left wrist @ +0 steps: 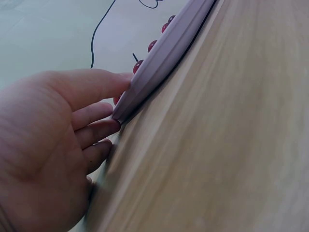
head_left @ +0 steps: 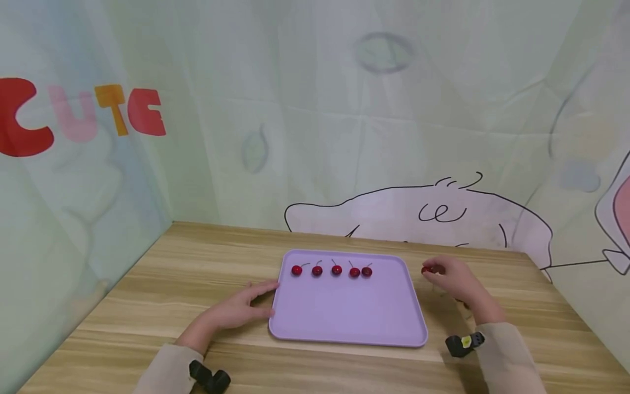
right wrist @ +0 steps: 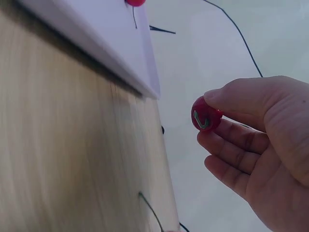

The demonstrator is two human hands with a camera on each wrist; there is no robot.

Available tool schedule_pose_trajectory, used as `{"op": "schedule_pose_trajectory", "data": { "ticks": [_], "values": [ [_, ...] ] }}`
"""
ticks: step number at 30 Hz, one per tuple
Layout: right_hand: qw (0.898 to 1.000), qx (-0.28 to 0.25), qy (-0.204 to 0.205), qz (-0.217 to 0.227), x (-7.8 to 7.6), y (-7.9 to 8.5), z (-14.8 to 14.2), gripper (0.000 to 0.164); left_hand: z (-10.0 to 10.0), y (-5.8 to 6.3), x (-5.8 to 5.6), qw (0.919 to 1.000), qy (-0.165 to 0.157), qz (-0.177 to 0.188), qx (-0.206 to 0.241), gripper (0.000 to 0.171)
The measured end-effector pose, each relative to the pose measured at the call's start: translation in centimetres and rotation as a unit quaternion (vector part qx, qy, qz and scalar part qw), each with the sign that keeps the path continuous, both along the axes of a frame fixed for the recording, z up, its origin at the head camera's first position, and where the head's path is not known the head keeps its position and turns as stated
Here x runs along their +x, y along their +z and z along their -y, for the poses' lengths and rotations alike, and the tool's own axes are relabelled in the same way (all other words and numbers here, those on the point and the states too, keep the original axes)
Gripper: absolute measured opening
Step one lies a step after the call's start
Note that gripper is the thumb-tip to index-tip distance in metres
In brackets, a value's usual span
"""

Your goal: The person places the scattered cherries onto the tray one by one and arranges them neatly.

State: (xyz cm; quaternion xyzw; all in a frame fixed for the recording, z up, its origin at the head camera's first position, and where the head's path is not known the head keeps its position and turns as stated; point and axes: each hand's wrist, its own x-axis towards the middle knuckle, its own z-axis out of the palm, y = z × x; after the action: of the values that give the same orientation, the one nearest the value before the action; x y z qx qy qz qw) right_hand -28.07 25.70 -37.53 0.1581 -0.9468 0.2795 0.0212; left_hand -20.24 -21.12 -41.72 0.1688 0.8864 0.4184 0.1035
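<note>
A light purple tray point(head_left: 344, 312) lies on the wooden table, with several red cherries point(head_left: 337, 270) in a row along its far side, stems up. My left hand point(head_left: 236, 309) rests at the tray's left edge, fingers and thumb spread and touching the rim. In the left wrist view, the thumb point(left wrist: 104, 87) lies against the tray's side wall. Off the tray's right edge, my right hand point(head_left: 450, 276) pinches a cherry point(right wrist: 202, 115) between thumb and fingers, raised above the table; a curved green mark shows on it.
Under the right wrist, partly hidden, more cherry point(head_left: 462, 303) shows on the table point(head_left: 221, 262); a green stem point(right wrist: 150, 209) appears in the right wrist view. A printed cloth point(head_left: 315, 120) hangs behind the table and along its sides.
</note>
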Motion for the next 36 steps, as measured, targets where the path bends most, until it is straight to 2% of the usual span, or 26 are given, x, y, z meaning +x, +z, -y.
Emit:
{"op": "schedule_pose_trajectory", "data": {
  "ticks": [6, 18, 26, 36],
  "values": [
    [1.0, -0.02, 0.012, -0.014, -0.5, 0.0, 1.4, 0.028, 0.0, -0.1, 0.0, 1.0, 0.0, -0.001, -0.003, 0.066],
    [0.999, -0.033, 0.014, 0.009, -1.4, -0.5, 4.8, 0.027, 0.0, -0.1, 0.0, 0.9999, 0.001, -0.009, -0.004, 0.066],
    [0.997, -0.059, 0.049, -0.001, -2.3, -1.4, 6.0, 0.028, -0.1, -0.1, 0.0, 0.9999, 0.005, -0.01, -0.008, 0.065],
    [0.997, -0.055, 0.039, 0.036, -2.5, -1.8, 7.2, 0.025, 0.0, -0.1, 0.0, 0.9999, 0.0, -0.013, -0.009, 0.066]
  ]
}}
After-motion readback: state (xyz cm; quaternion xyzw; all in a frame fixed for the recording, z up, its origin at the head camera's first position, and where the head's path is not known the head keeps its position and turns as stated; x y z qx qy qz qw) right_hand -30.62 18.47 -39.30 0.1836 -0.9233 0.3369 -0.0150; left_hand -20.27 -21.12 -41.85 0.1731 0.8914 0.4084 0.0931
